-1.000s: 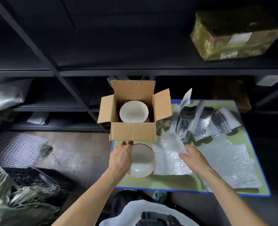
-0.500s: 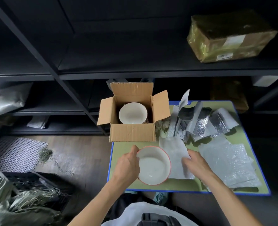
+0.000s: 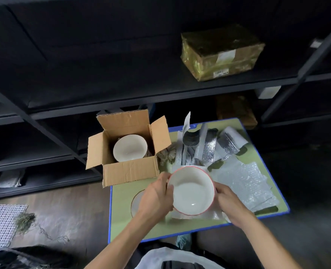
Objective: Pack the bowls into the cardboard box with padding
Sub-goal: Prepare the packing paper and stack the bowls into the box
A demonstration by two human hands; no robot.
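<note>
A white bowl with a red rim (image 3: 191, 191) is held between both hands just above a bubble-wrap sheet (image 3: 199, 216) on the green table (image 3: 122, 216). My left hand (image 3: 155, 199) grips its left rim, thumb over the edge. My right hand (image 3: 228, 202) cups its right side. The open cardboard box (image 3: 129, 171) stands at the table's far left corner with a white bowl (image 3: 129, 148) inside. Another bowl (image 3: 136, 202) lies on the table, mostly hidden under my left hand.
More bubble wrap (image 3: 246, 183) covers the table's right side, and silver foil padding pieces (image 3: 209, 148) lie behind it. Dark metal shelving rises behind the table, with a taped parcel (image 3: 221, 53) on it. A white mesh mat (image 3: 0, 226) lies on the floor at left.
My left hand lifted the red-rimmed bowl and carried it right, over the bubble-wrap sheet. My right hand left the sheet and took the bowl's right side. A bowl underneath came into view.
</note>
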